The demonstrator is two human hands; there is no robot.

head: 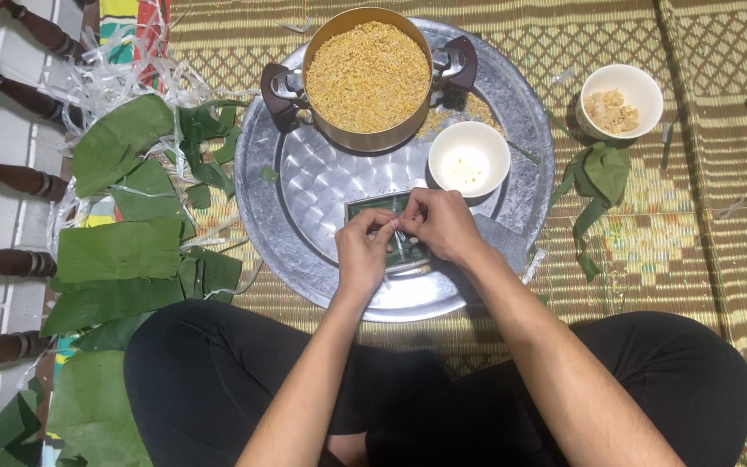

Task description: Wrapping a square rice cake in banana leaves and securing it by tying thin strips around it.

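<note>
1. Head view: your left hand (363, 251) and right hand (443, 223) meet at frame centre, grips pinched shut on a thin strip over the green leaf parcel (391, 227), which they mostly hide, on the round metal tray (304, 186).
2. You have one pot of yellow grain (367, 76) at top centre, two white bowls (469, 159), and a stack of leaves (118, 251) at left, its lower part cut off.

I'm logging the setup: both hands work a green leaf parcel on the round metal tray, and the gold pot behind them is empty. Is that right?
Not quite. The gold pot with dark handles is not empty: the head view shows it filled to the rim with yellow grain. The rest holds: the left hand and right hand both work the green leaf parcel on the round metal tray.
</note>
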